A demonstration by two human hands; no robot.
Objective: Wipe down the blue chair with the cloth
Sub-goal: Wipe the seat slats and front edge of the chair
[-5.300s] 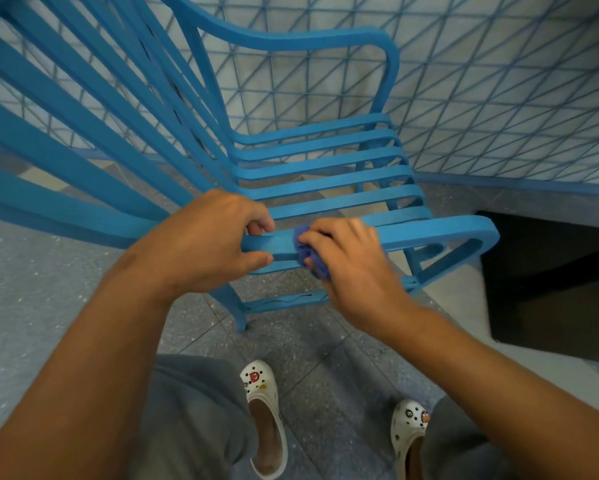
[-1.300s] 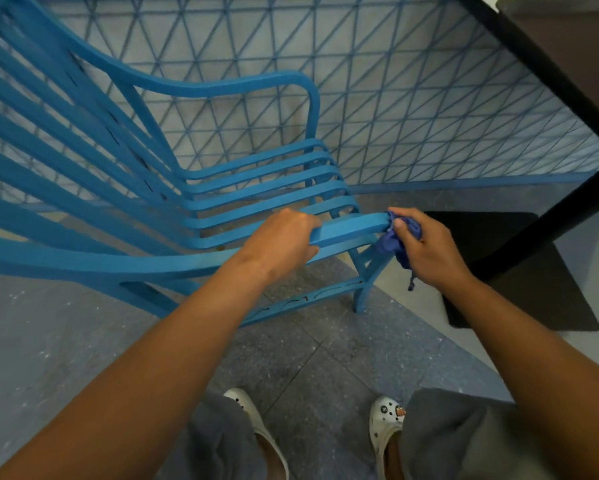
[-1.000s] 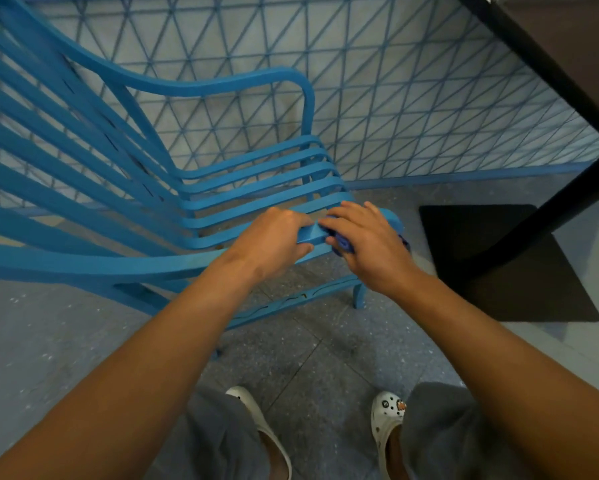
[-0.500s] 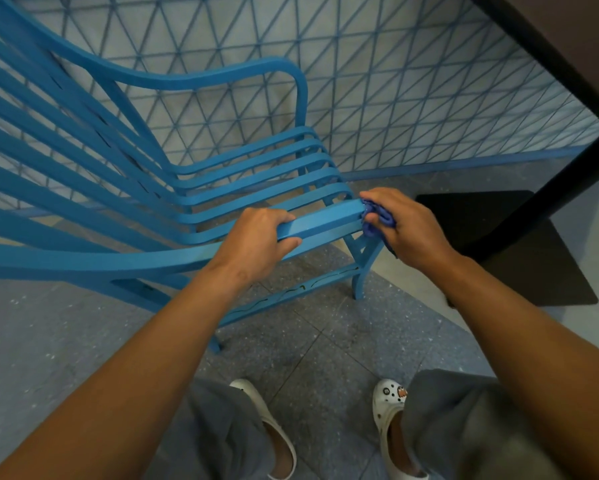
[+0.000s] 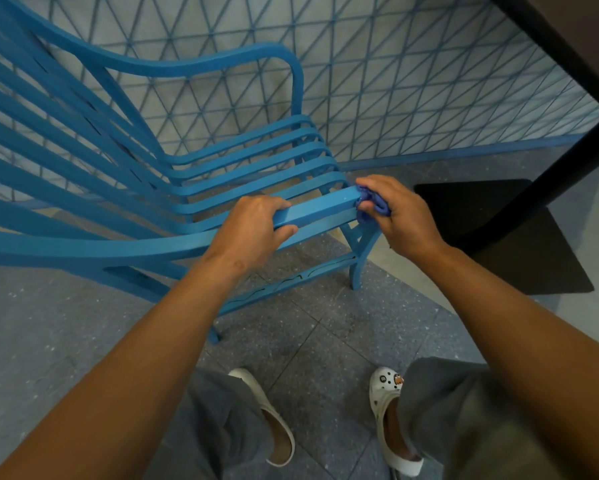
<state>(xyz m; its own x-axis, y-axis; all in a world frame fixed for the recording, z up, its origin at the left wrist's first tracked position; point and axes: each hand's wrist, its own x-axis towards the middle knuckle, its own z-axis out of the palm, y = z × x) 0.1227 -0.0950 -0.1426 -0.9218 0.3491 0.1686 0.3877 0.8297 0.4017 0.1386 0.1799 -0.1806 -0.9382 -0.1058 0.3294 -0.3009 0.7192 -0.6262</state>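
The right hand (image 5: 400,216) is curled around a crumpled dark blue cloth (image 5: 372,206), which is pressed against the front end of the near armrest (image 5: 320,209) of the blue slatted wooden chair (image 5: 222,161). The cloth is bunched between the fingers and the armrest tip, just above the front leg (image 5: 358,261). The left hand (image 5: 253,226) is wrapped over the same armrest further back, with the fingers over its top and the thumb along its near side. The chair is stood on a grey speckled tiled floor (image 5: 326,341), close to a pale wall (image 5: 412,81) covered in a blue triangular grid. A black square table base (image 5: 520,244) lies on the floor right of the chair. White clogs (image 5: 388,424) and grey trousers are seen below.
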